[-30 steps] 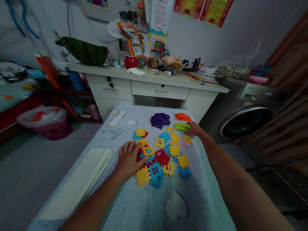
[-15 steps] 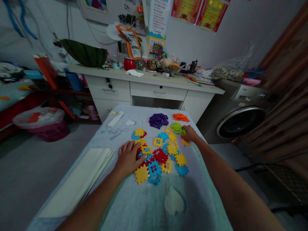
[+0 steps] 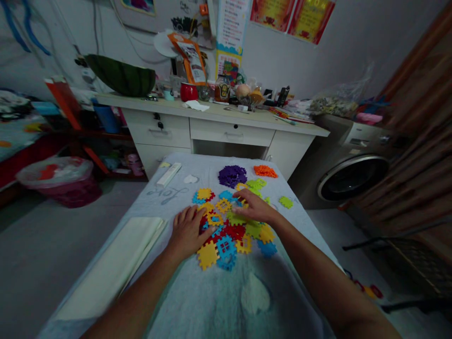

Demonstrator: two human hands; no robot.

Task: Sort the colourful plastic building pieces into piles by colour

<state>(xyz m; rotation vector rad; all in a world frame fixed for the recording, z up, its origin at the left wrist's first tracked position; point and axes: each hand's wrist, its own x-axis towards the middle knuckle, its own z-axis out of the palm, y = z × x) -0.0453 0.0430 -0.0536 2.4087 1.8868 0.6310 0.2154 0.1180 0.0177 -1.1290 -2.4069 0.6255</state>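
Note:
My left hand [image 3: 188,233] rests flat at the left side of the mixed pile, fingers stretched over yellow and red notched plastic tiles. My right hand [image 3: 257,207] is over the pile's upper right part, its fingers apart. Under and beside it lie lime-green tiles [image 3: 253,229], partly hidden by the palm. The pile also has red tiles [image 3: 233,231], a yellow tile [image 3: 208,254] and a blue window tile [image 3: 226,246]. Behind the right hand lies more lime green [image 3: 257,183]. One lone green tile [image 3: 286,202] sits farther right.
A purple heap [image 3: 232,176] and an orange heap [image 3: 265,171] lie at the table's far end. On the left are a white strip-shaped object [image 3: 169,174] and a folded whitish sheet [image 3: 113,263]. A white desk [image 3: 233,132] and a washing machine [image 3: 348,165] stand beyond.
My right hand has moved left and nearer, from the green heap to over the mixed pile. Green tiles now lie spread on the pile and out to the right. My left hand has stayed put.

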